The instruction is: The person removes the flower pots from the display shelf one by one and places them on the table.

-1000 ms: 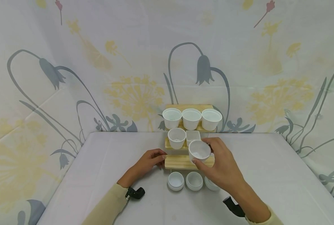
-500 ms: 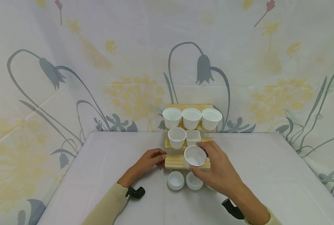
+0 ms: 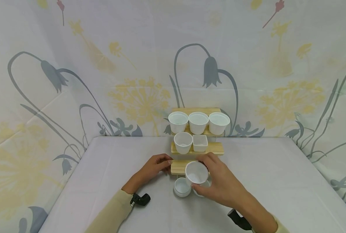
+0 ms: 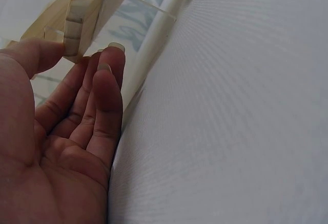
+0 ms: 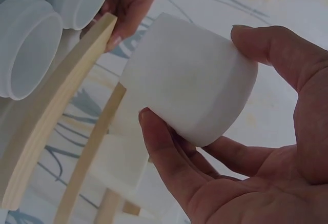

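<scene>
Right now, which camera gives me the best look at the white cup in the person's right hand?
The right wrist view: the white cup looms large there, pinched in the right hand. The head view shows it smaller but reveals its open top. The left wrist view doesn't clearly show it.

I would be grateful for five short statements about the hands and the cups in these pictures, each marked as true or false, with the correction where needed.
1. The right hand holds a white cup. True.
2. In the head view, a square cup stands right of a round cup. True.
3. The left hand grips the square cup. False: it holds the end of a wooden board.
4. The farthest row has two cups. False: it has three cups.
</scene>
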{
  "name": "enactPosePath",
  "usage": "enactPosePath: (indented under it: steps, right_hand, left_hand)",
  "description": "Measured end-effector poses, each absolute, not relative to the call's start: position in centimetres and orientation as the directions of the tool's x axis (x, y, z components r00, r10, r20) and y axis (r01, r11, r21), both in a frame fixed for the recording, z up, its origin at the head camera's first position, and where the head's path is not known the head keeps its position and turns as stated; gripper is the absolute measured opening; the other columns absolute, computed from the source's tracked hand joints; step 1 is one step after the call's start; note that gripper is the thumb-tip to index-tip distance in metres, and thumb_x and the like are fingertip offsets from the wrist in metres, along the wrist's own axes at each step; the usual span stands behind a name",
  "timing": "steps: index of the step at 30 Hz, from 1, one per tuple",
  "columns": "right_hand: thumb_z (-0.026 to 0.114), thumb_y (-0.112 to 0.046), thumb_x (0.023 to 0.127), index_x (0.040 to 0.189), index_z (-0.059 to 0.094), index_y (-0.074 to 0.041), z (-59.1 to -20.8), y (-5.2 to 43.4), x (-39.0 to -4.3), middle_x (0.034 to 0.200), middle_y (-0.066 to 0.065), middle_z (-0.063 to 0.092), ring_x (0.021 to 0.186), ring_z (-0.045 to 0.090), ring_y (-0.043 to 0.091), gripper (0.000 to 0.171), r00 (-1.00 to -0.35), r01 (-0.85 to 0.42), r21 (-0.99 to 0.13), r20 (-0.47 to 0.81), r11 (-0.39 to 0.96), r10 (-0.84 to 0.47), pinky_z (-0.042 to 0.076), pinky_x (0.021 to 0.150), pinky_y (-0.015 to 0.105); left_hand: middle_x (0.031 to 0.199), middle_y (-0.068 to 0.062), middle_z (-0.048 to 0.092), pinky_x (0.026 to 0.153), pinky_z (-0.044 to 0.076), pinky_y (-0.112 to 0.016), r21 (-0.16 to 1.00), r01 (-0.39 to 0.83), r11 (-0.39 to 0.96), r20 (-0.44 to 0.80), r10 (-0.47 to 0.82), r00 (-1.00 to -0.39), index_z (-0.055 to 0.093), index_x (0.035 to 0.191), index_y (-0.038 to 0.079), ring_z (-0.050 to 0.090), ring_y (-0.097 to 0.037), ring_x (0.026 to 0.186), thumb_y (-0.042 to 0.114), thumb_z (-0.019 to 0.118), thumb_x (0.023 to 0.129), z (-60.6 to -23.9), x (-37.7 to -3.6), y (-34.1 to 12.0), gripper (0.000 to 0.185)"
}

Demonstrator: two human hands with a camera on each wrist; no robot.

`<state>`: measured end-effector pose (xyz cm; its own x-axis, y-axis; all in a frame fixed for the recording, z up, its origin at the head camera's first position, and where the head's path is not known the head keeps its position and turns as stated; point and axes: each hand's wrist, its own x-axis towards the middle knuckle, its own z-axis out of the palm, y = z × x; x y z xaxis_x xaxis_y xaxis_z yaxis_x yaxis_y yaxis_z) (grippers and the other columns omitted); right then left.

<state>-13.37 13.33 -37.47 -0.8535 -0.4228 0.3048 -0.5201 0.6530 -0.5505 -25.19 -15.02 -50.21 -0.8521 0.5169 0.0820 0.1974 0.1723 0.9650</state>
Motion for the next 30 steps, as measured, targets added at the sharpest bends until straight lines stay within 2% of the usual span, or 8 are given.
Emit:
enactPosePath:
  steps: [6, 15, 30]
  right_hand:
    - [0.097, -0.023, 0.076, 0.135, 0.062, -0.015, -37.7, 13.0, -13.0, 0.131, -0.005, 0.057, 0.114, 0.06, 0.014, 0.069, -0.853, -0.516, -0.553, 0.261, 0.655, -0.452, 0.056, 0.097, 0.042]
    - [0.097, -0.025, 0.075, 0.13, 0.063, -0.016, -37.8, 12.7, -12.5, 0.125, -0.009, 0.055, 0.109, 0.06, 0.011, 0.065, -0.831, -0.538, -0.543, 0.21, 0.645, -0.516, 0.056, 0.093, 0.037]
    - [0.096, -0.025, 0.075, 0.13, 0.062, -0.015, -38.6, 11.7, -11.8, 0.123, -0.006, 0.057, 0.109, 0.06, 0.013, 0.065, -0.78, -0.57, -0.568, 0.147, 0.594, -0.608, 0.056, 0.092, 0.032]
  left_hand:
    - [0.095, -0.007, 0.073, 0.077, 0.058, -0.031, 0.965, 0.197, 0.17, 0.082, 0.518, -0.851, 0.069, 0.121, -0.004, 0.069, -0.019, 0.085, 0.015, 0.059, 0.109, -50.1, -25.1, -15.0, 0.025]
    - [0.095, -0.007, 0.073, 0.077, 0.058, -0.031, 0.965, 0.201, 0.168, 0.087, 0.52, -0.85, 0.069, 0.121, -0.005, 0.069, -0.02, 0.085, 0.015, 0.059, 0.11, -50.2, -25.2, -15.0, 0.025]
    - [0.095, -0.007, 0.073, 0.077, 0.059, -0.032, 0.961, 0.204, 0.184, 0.084, 0.512, -0.855, 0.07, 0.121, -0.003, 0.069, -0.02, 0.085, 0.016, 0.059, 0.11, -50.2, -25.2, -15.0, 0.025]
